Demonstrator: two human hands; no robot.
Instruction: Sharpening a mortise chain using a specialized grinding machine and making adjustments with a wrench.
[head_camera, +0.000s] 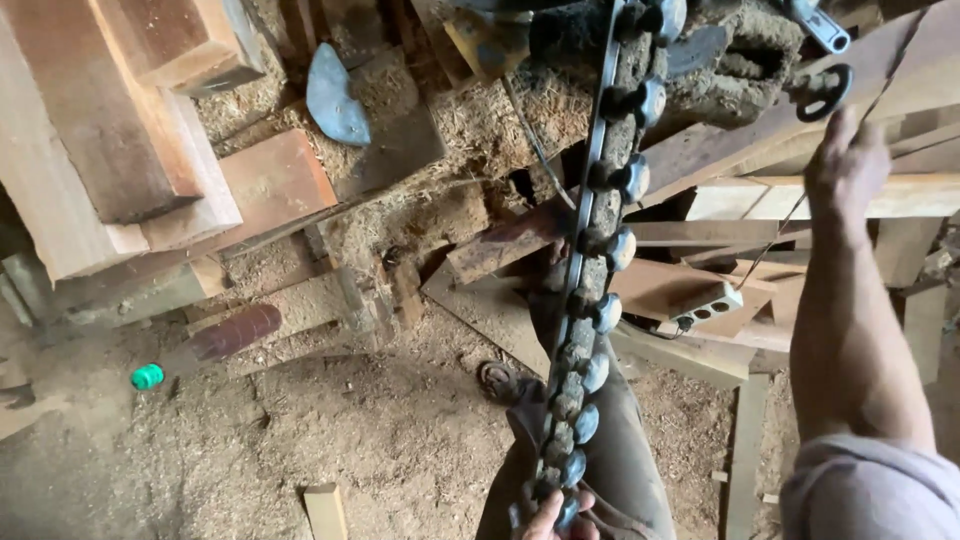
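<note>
- The left hand (556, 513) sits at the bottom edge of the view, fingers wrapped around the lower end of a long metal chain rail (597, 270), a flat steel bar carrying a row of rounded grey rollers caked in sawdust.
- The right hand (845, 165) is raised at the upper right with fingers loosely spread, holding nothing; its fingertips are just below a dark metal ring handle (825, 90), and I cannot tell whether they touch it.
- The chain rail runs from the left hand up through the middle of the view to a sawdust-crusted machine housing (740, 50) at the top.
- Judged from its look, the rail is heavy and stiff along the bar, rough and dusty, not slippery; the rollers may turn or pinch, so the plain bar edge between rollers seems the safer place to grip.
- Beneath it are the person's brown trouser leg (630, 450) and a sandal (497, 380) on a sawdust-covered floor (380, 440).
- Farther out: stacked timber planks (110, 130) on the left, a green bottle cap (147, 377), a reddish cylinder (232, 333) and a white power strip (708, 305).
</note>
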